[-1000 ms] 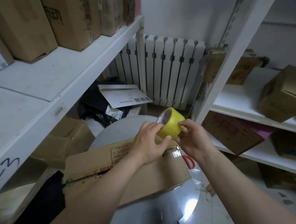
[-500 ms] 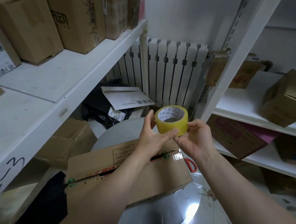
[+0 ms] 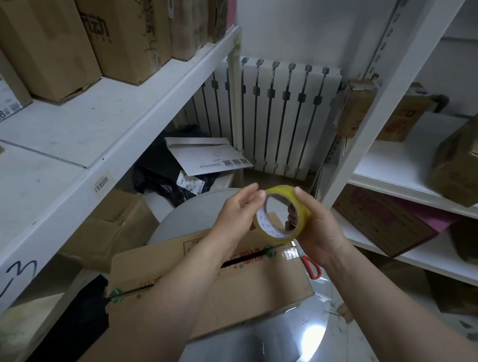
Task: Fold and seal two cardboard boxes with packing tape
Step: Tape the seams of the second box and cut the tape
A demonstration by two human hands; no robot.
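Tipped upright now, tape roll (image 3: 279, 190): right hand (image 3: 318, 231) grips, left hand (image 3: 235, 213) touches, above box (image 3: 213, 294).

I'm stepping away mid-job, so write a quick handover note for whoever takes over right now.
Right hand grips the tape roll above the box; left hand touches its rim with straight fingers.
Box lies on the round table, flaps closed, one short tape piece at the seam's right end. Red scissors beside it.
To do: find the tape end, seal the seam, then do the second box.
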